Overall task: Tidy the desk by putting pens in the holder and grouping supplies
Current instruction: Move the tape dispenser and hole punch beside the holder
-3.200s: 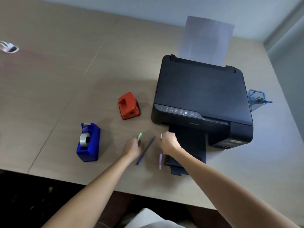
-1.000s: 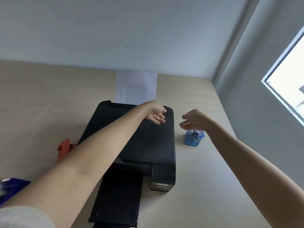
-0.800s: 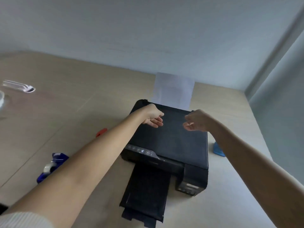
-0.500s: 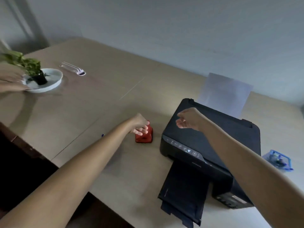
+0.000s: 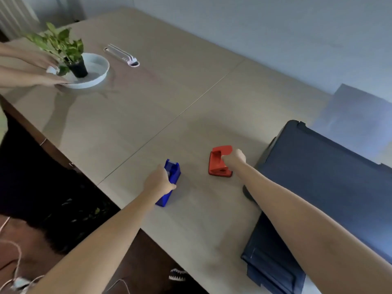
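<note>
Left hand (image 5: 160, 182) grips the blue tape dispenser (image 5: 170, 183); right hand (image 5: 234, 159), at its 3 o'clock, clasps the red hole punch (image 5: 218, 164) on the worktop (image 5: 148, 107)

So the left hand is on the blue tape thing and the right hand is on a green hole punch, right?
Not quite: the hole punch is red, not green, as the head view shows. The left hand is on the blue tape dispenser and the right hand is on the punch.
</note>
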The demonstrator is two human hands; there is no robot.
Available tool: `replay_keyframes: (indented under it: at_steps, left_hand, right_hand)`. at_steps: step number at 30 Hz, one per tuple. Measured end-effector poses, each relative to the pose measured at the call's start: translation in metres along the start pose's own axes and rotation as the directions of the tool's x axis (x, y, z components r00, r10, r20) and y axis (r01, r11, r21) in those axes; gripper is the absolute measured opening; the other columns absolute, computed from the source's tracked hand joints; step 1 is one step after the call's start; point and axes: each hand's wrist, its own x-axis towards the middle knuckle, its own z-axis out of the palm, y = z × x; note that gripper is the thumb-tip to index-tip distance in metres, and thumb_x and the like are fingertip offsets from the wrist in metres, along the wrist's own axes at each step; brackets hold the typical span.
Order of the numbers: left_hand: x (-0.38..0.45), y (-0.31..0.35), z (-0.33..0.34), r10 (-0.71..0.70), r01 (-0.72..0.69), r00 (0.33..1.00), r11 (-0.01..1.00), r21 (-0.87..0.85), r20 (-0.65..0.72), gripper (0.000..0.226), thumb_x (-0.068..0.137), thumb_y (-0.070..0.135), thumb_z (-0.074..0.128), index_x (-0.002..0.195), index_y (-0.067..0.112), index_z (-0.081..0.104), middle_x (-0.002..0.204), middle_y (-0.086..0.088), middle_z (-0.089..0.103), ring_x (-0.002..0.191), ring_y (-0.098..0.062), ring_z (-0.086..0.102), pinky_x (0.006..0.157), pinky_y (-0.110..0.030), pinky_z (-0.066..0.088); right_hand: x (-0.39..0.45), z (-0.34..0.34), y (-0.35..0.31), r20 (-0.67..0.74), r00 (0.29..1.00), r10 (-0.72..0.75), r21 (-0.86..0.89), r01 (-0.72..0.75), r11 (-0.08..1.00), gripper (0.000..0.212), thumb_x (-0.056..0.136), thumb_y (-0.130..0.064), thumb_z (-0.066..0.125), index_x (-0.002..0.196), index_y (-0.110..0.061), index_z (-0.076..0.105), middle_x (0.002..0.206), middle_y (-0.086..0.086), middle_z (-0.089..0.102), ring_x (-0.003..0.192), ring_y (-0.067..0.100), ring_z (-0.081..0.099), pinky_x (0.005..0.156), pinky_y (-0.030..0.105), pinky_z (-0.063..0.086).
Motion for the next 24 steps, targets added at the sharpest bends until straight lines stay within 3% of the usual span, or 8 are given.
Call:
replay_keyframes:
  at_steps: [4, 7, 9, 12, 14, 16, 20, 24]
  left_hand:
    - [-0.002, -0.002, 0.003, 0.055, -0.053, 0.996, 0.998, 0.041, -0.068, 0.007, 0.075, 0.02, 0.065, 0.076, 0.022, 0.058, 0.07, 0.004, 0.053, 0.071, -0.023, 0.053, 0.053, -0.022, 0.034]
    - [-0.003, -0.006, 0.0, 0.052, -0.046, 0.995, 0.997, 0.064, -0.09, 0.022, 0.073, 0.021, 0.062, 0.059, 0.021, 0.045, 0.057, 0.007, 0.046, 0.067, -0.024, 0.053, 0.045, -0.021, 0.026]
    - [-0.002, -0.009, -0.007, 0.038, -0.037, 0.996, 0.999, 0.015, -0.079, 0.009, 0.07, 0.025, 0.065, 0.068, 0.018, 0.058, 0.061, 0.002, 0.055, 0.07, -0.025, 0.058, 0.049, -0.022, 0.033]
    - [-0.001, -0.004, -0.024, -0.021, 0.022, 1.0, 0.984, -0.179, 0.006, 0.017, 0.07, 0.029, 0.071, 0.084, 0.019, 0.07, 0.075, -0.004, 0.064, 0.078, -0.024, 0.06, 0.06, -0.027, 0.04]
    - [-0.004, 0.005, -0.037, -0.084, 0.124, 0.991, 0.885, -0.448, 0.108, 0.016, 0.069, 0.024, 0.076, 0.08, 0.017, 0.067, 0.08, -0.004, 0.062, 0.083, -0.026, 0.061, 0.062, -0.027, 0.045]
    - [-0.008, 0.018, -0.053, -0.094, 0.184, 0.979, 0.787, -0.588, 0.181, 0.023, 0.066, 0.02, 0.08, 0.078, 0.013, 0.062, 0.09, -0.008, 0.064, 0.083, -0.028, 0.064, 0.065, -0.029, 0.05]
    - [-0.025, 0.07, -0.075, 0.036, 0.079, 0.986, 0.766, -0.637, 0.165, 0.037, 0.053, 0.025, 0.083, 0.081, 0.012, 0.063, 0.095, -0.01, 0.069, 0.085, -0.028, 0.066, 0.074, -0.035, 0.053]
    - [-0.052, 0.151, -0.073, 0.208, -0.08, 0.97, 0.759, -0.646, 0.123, 0.034, 0.067, 0.021, 0.082, 0.099, 0.019, 0.07, 0.102, -0.008, 0.071, 0.092, -0.027, 0.068, 0.078, -0.035, 0.055]
  right_hand:
    - [0.014, 0.009, 0.007, -0.016, 0.994, 0.109, 0.141, -0.105, 0.984, 0.019, 0.085, -0.015, 0.059, 0.097, -0.002, 0.053, 0.084, 0.012, 0.055, 0.073, 0.023, 0.055, 0.047, 0.029, 0.042]
    - [0.013, 0.012, 0.005, 0.088, 0.985, 0.145, 0.234, -0.162, 0.959, 0.03, 0.086, -0.003, 0.059, 0.115, -0.005, 0.052, 0.098, 0.011, 0.054, 0.084, 0.022, 0.057, 0.045, 0.028, 0.053]
    - [0.009, 0.01, 0.001, 0.107, 0.985, 0.137, 0.37, -0.168, 0.914, 0.034, 0.083, 0.004, 0.061, 0.115, -0.007, 0.054, 0.106, 0.012, 0.056, 0.086, 0.026, 0.06, 0.043, 0.033, 0.056]
    - [-0.004, -0.009, -0.008, 0.072, 0.997, 0.027, 0.378, -0.052, 0.924, 0.026, 0.078, 0.003, 0.065, 0.102, -0.005, 0.061, 0.113, 0.015, 0.061, 0.077, 0.028, 0.066, 0.052, 0.035, 0.061]
    - [-0.011, -0.029, -0.014, 0.062, 0.998, -0.029, 0.419, 0.001, 0.908, 0.021, 0.078, 0.002, 0.066, 0.095, -0.008, 0.058, 0.107, 0.015, 0.062, 0.073, 0.029, 0.068, 0.063, 0.036, 0.062]
    - [-0.022, -0.056, -0.022, 0.063, 0.993, -0.1, 0.446, 0.062, 0.893, 0.016, 0.077, 0.002, 0.067, 0.089, -0.004, 0.058, 0.099, 0.017, 0.062, 0.076, 0.031, 0.07, 0.059, 0.036, 0.062]
    - [-0.046, -0.131, -0.014, 0.005, 0.973, -0.231, 0.522, 0.195, 0.831, 0.017, 0.078, 0.004, 0.067, 0.073, -0.005, 0.054, 0.09, 0.021, 0.061, 0.078, 0.035, 0.068, 0.074, 0.049, 0.06]
    - [-0.074, -0.217, 0.027, -0.106, 0.961, -0.257, 0.571, 0.27, 0.775, 0.018, 0.078, 0.005, 0.068, 0.073, -0.005, 0.054, 0.093, 0.022, 0.061, 0.089, 0.041, 0.069, 0.08, 0.051, 0.058]
